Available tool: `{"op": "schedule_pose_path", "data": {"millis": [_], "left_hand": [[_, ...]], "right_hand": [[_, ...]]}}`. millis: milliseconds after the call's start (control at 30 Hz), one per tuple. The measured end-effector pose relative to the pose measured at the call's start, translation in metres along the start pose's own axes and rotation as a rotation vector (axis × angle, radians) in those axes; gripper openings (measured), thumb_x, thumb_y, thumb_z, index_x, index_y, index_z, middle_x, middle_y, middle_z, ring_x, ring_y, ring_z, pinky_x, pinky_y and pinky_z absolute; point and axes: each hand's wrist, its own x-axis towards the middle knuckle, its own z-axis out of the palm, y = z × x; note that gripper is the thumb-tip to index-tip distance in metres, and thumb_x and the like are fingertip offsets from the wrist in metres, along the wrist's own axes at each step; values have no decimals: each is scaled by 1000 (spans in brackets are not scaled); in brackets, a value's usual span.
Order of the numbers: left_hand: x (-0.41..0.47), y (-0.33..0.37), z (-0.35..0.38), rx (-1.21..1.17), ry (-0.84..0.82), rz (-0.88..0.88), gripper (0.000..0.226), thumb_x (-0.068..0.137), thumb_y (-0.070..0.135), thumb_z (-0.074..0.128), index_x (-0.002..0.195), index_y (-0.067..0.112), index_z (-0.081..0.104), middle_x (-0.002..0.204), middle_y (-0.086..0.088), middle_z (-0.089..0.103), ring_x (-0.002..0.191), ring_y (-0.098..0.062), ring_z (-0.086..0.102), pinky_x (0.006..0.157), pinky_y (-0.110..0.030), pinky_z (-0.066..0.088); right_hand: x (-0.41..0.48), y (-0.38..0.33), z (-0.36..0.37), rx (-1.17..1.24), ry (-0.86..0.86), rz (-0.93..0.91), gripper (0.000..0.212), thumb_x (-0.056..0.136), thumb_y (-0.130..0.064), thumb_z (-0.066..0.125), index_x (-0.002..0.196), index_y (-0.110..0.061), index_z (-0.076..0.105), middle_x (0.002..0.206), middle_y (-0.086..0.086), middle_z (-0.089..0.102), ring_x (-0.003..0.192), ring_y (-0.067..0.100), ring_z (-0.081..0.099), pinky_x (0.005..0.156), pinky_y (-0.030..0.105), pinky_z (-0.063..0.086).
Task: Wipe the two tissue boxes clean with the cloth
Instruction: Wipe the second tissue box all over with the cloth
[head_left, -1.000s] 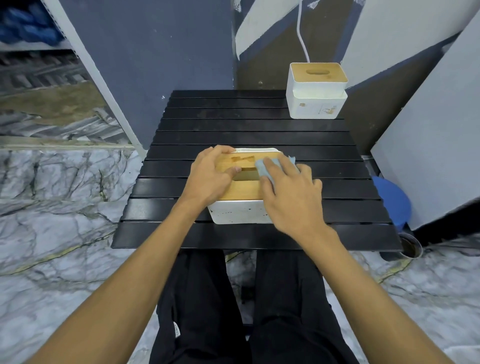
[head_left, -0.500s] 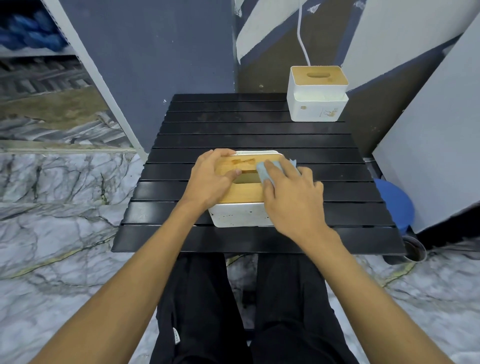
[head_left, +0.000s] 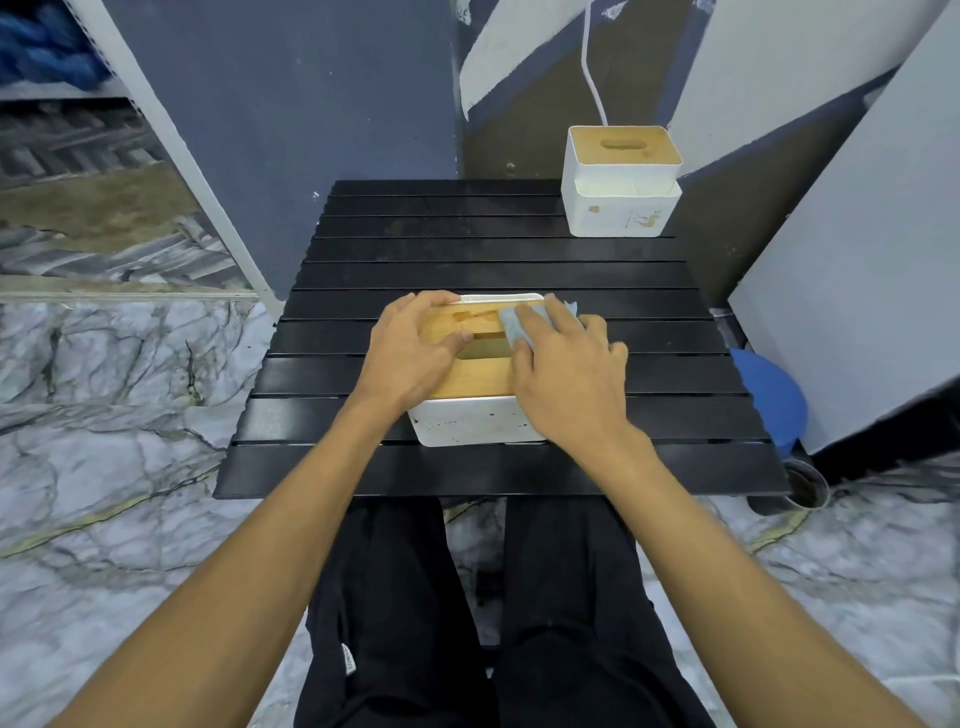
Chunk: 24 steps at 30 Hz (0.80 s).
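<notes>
Near tissue box (head_left: 470, 423): white body with a wooden lid (head_left: 467, 376); it stands on the front half of the black slatted table (head_left: 467, 260), a little back from the near edge; its front wall faces the person and shows dark specks; the lid slot (head_left: 485, 347) runs left to right, along the slats, and the lid faces straight up.

Left hand (head_left: 410, 348): laid over the left part of the lid; fingers bent over the far left corner of the box, thumb tip at the left end of the slot; it holds the box.

Right hand (head_left: 569, 379): palm down over the right part of the lid; fingers nearly straight, pressing the light blue cloth (head_left: 514, 325) flat against the lid; the cloth shows under and ahead of the fingers, at the far right of the lid, one corner past the box's right edge.

Far tissue box (head_left: 621, 213): upright at the far right corner of the table, well apart from the near one; wooden top, slot also left to right; a lower open compartment at its front; no hand touches it.

A white cable (head_left: 592, 78) hangs on the wall behind it; marble-patterned floor (head_left: 104, 415) around the table.
</notes>
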Motion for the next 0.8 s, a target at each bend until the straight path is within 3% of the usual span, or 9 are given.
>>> {"op": "schedule_pose_path", "data": {"millis": [133,267,433,633,800], "left_hand": [[0,0,0,6,-13,6,38,90,35,70,125,44,58,152,-1,40,143,-20,33,117,-44,31],[1,1,-1,23,-26,9,38,91,35,69,126,43,58,152,-2,39,143,-21,33,117,-45,30],[2,-1,-2,8,7,-1,38,90,34,71,125,42,59,149,-1,43,141,-21,35,117,-42,30],[4,-3,-1,6,-1,2,39,90,35,70,125,43,58,151,0,41,142,-20,34,117,-44,31],[4,-3,-3,-3,-19,18,40,90,34,70,127,41,58,152,-2,40,143,-19,32,118,-42,29]], "right_hand": [[-22,0,-2,-11,37,-4,42,99,-32,38,140,-29,44,147,-2,40,115,29,43,85,46,37],[11,-2,0,-38,-6,17,44,101,-31,36,144,-26,41,154,2,35,124,33,41,93,49,36],[17,-3,4,-20,-9,6,43,101,-31,36,144,-27,41,155,1,34,126,33,40,94,49,36],[-29,1,1,-11,64,-31,39,98,-31,40,137,-30,46,146,-2,43,113,29,46,80,44,38],[7,-3,3,-26,11,12,43,100,-31,37,142,-28,43,153,1,36,122,31,42,90,47,36]]}}
